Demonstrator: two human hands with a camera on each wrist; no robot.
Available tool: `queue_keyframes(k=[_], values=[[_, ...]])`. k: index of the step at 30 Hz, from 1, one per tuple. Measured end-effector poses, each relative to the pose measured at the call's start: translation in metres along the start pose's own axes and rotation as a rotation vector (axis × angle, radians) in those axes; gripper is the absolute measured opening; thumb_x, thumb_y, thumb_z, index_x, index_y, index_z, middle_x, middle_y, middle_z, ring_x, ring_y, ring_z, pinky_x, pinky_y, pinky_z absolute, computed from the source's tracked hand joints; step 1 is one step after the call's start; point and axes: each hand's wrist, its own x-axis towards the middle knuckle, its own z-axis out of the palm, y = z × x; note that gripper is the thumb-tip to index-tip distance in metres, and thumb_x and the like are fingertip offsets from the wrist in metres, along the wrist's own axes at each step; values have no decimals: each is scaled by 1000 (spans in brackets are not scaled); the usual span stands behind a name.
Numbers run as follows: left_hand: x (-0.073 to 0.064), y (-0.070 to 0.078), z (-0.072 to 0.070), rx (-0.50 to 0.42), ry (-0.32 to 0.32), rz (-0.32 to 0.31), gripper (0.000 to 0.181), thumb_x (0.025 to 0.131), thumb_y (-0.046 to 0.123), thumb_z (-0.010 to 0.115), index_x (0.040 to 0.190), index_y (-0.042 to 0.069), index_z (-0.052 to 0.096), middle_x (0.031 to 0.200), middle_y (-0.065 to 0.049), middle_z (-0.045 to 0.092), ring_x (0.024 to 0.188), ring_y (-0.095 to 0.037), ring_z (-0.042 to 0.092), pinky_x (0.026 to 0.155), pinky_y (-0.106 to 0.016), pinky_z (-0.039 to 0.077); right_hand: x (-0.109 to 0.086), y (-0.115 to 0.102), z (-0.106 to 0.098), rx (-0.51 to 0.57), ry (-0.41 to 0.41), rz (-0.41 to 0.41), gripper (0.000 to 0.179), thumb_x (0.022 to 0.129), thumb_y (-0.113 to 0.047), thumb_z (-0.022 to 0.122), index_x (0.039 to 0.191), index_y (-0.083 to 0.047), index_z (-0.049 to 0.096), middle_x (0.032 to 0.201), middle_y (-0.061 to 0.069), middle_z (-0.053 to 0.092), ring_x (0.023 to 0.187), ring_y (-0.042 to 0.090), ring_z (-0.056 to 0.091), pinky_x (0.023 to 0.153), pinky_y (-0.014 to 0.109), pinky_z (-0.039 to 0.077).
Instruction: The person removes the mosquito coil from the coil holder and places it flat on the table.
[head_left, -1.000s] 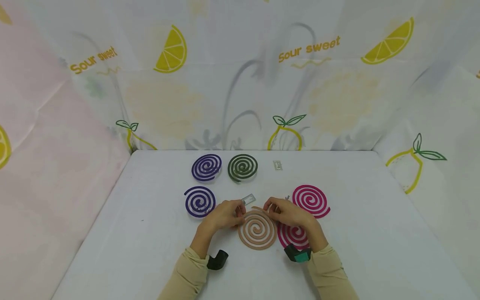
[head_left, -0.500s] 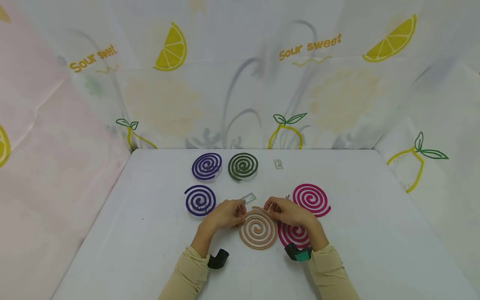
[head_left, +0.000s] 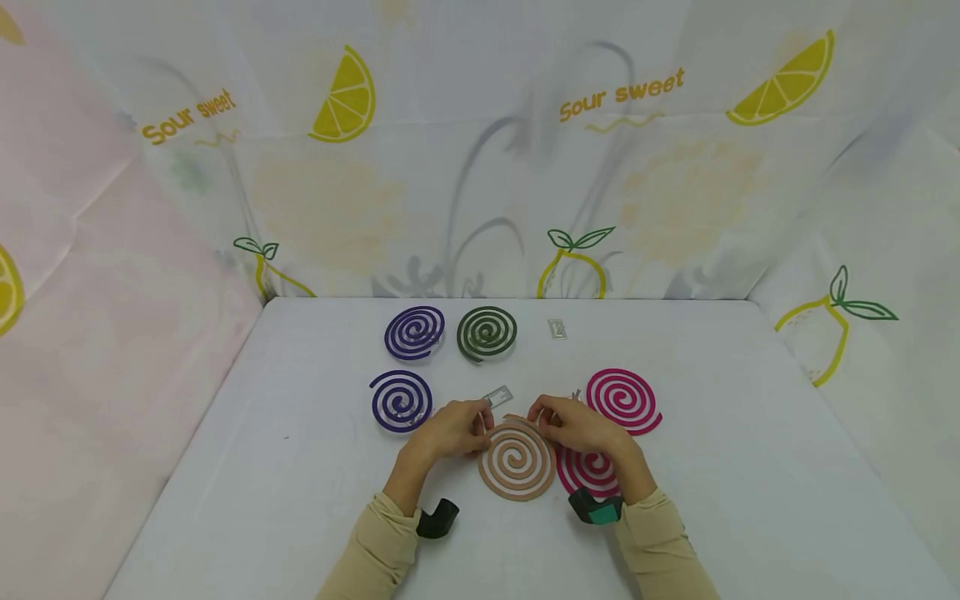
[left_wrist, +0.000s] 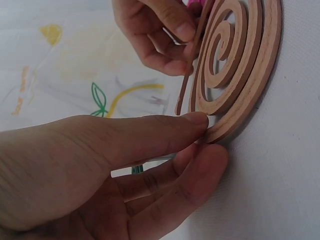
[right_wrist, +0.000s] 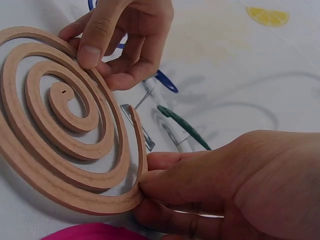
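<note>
Flat tan spiral coil (right_wrist: 64, 99): between the two hands, over the near middle of the white counter (head_left: 247, 467); I cannot tell whether its rim touches the surface.
Left hand (head_left: 455, 429): thumb and fingertips pinch the coil's outer ring at its far left edge, a grip the left wrist view shows close up.
Right hand (head_left: 577, 423): grasps the outer ring near its loose end. The right wrist view shows that end jutting past the fingertips and a small dark slot at the coil's centre, too small to make out from the head.
Bright pink spiral coils: one (head_left: 595, 463) just right of the tan coil, partly behind the right arm; another (head_left: 621, 399) farther back. Wrist views catch only bits of pink.
Dark purple spiral coils: two at the left, front (head_left: 401, 403) and back (head_left: 416, 332).
Dark green spiral coil (head_left: 487, 332): beside the back purple one; edge-on from the right wrist.
Silver metal stand (head_left: 498, 397): just behind the left hand.
</note>
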Motion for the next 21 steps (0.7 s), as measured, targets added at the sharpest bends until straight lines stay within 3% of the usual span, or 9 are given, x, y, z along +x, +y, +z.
queue_keyframes(k=[21], values=[[-1, 1, 3, 17, 8, 8, 17, 82, 3, 69, 94, 5, 58, 70, -1, 57, 54, -9, 51, 50, -21, 40, 1, 0, 3, -8, 3, 21, 16, 92, -6, 55, 108, -8, 57, 85, 4, 58, 71, 12, 51, 63, 22, 46]])
